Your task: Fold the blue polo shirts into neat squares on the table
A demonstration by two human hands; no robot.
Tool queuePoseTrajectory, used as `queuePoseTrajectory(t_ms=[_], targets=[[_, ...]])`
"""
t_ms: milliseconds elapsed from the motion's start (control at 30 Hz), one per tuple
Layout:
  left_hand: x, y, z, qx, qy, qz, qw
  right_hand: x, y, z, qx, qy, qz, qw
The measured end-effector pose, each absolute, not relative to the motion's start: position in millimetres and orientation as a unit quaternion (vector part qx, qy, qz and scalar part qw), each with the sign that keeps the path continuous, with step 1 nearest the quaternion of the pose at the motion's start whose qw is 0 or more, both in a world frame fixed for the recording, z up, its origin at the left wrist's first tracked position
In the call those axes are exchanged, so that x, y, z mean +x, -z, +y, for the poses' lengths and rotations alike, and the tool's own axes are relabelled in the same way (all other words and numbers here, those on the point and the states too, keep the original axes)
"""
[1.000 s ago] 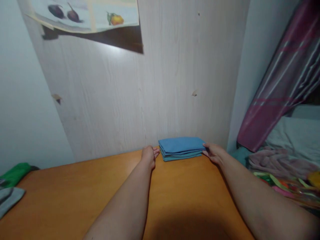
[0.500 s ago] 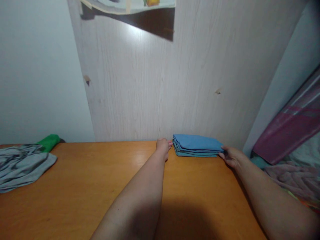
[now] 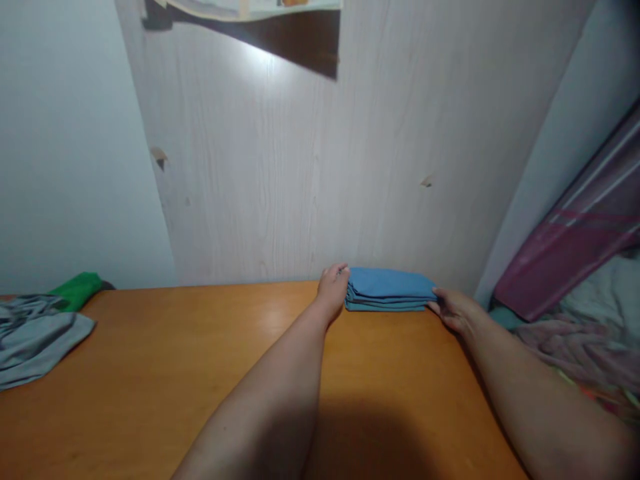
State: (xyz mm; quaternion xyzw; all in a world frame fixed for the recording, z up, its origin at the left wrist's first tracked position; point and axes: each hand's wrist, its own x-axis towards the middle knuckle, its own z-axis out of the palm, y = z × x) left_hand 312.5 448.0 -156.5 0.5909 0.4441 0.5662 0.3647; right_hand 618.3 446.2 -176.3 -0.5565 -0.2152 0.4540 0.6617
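Left hand point(image 3: 333, 288) just moved onto the folded blue cloth point(image 3: 393, 283) at the table's point(image 3: 190, 360) back edge, can't tell if gripping; right hand point(image 3: 453, 310) pinches the other end, so it's probably steadier.

"What's the bundle point(image 3: 393, 283) made of?"
"Cloth — smooth and matt."
"And the tabletop point(image 3: 200, 353)?"
"Looks like wood, smooth, with a soft sheen."
"The panel point(image 3: 240, 167)?"
"Wood-grained, glossy where light catches."
"The curtain point(image 3: 565, 253)?"
"Fabric, slightly shiny — the grey garment point(image 3: 45, 341) is matt cloth."
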Motion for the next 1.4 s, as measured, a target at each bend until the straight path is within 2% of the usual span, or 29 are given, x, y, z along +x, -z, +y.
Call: queuePoseTrajectory(t_ms=[167,200,233,400,933,1167,1400], targets=[[314.2,156.1,442.2,0.741,-0.463,0.408,0.264,611.1,168.8,441.3,-0.54,-0.47,-0.204,0.668],[312.5,159.3,442.8,0.78,-0.406,0.437,0.191,610.5,167.4,440.5,-0.536,-0.473,-0.201,0.67],[310.5,162.9,444.2,0.791,-0.382,0.446,0.17,610.1,165.9,439.7,-0.532,-0.476,-0.199,0.672],[302.7,176.1,455.2,0.811,-0.335,0.458,0.143,610.7,160.6,435.3,-0.514,-0.493,-0.189,0.676],[302.9,172.7,451.8,0.822,-0.287,0.486,0.081,607.3,156.6,429.7,-0.497,-0.515,-0.229,0.659],[307.6,158.6,432.3,0.831,-0.3,0.468,-0.022,597.4,150.1,430.7,-0.509,-0.449,-0.258,0.688],[321.3,148.0,413.0,0.834,-0.301,0.453,-0.098,573.7,113.8,422.6,-0.468,-0.428,-0.316,0.705]])
